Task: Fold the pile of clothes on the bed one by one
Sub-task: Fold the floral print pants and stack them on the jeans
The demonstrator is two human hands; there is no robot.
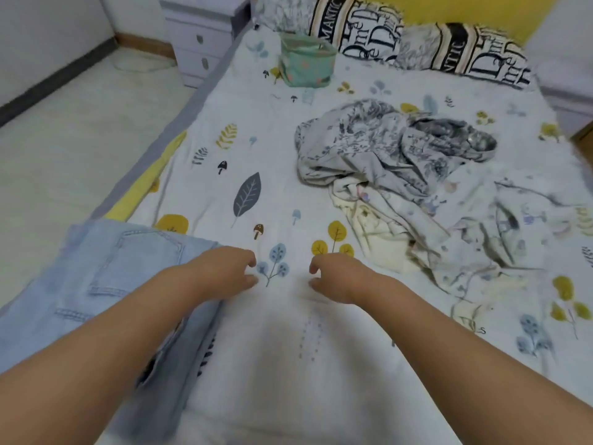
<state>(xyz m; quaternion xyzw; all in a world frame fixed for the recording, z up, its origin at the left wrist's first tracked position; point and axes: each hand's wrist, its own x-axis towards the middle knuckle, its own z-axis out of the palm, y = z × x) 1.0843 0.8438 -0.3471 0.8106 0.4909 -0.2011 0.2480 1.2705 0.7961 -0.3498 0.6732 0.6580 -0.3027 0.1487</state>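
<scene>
Both hands (282, 273) hover over the bed (288, 175) beside a clothes pile (401, 175).

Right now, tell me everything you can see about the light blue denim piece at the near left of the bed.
The denim garment is pale, washed-blue cloth with darker stitched seams and a patch pocket facing up. It lies fairly flat at the bed's near left corner, on the printed sheet, apart from the crumpled pile. The left forearm crosses over its right edge; whether it rests on it is unclear. The left hand lies past it, over the sheet.
</scene>
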